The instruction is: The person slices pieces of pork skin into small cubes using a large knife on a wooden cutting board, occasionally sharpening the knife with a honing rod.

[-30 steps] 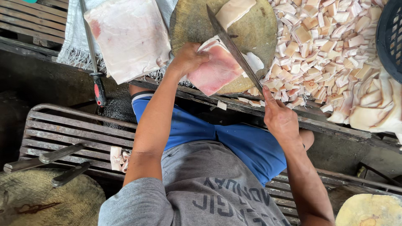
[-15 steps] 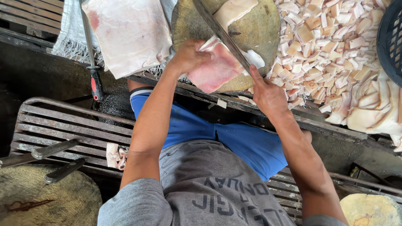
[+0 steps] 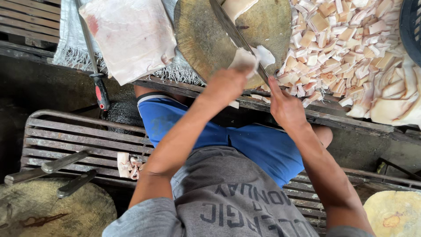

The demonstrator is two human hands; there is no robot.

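Hands work at a round chopping block (image 3: 206, 35): left hand (image 3: 228, 83) clamps pale meat (image 3: 244, 58), right hand (image 3: 285, 107) grips a knife (image 3: 232, 30).

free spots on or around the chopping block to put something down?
Bare: block top between the left hand and the slab; bench slats between steel and knives. Crowded: right of the knife, cut pieces piled to the basket.

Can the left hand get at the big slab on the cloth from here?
Probably yes. The left hand presses a meat piece on the round block; the slab lies just left on the cloth, nothing between, though it must let go first.
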